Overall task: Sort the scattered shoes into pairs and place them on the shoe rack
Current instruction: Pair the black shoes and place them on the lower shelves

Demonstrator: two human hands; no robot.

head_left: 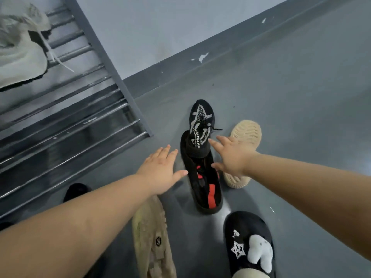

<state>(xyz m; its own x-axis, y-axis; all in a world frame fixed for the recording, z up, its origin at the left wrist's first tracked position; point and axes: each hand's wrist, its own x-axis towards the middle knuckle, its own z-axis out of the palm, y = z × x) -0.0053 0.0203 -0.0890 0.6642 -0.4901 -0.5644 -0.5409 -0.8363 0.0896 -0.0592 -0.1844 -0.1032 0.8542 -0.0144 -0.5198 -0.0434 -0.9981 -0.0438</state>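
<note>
Two black sneakers lie end to end on the grey floor: one with white markings farther away, one with red accents nearer. My left hand hovers open just left of the red-accented one. My right hand is spread open above its far end, partly covering a beige shoe lying sole-up. Another beige shoe lies sole-up under my left forearm. The metal shoe rack stands at the left, with a light grey sneaker on its top shelf.
A black slipper with white plush decorations is on a foot at the bottom right. A dark shoe peeks out beside the rack behind my left arm. The wall with a dark baseboard runs behind the shoes.
</note>
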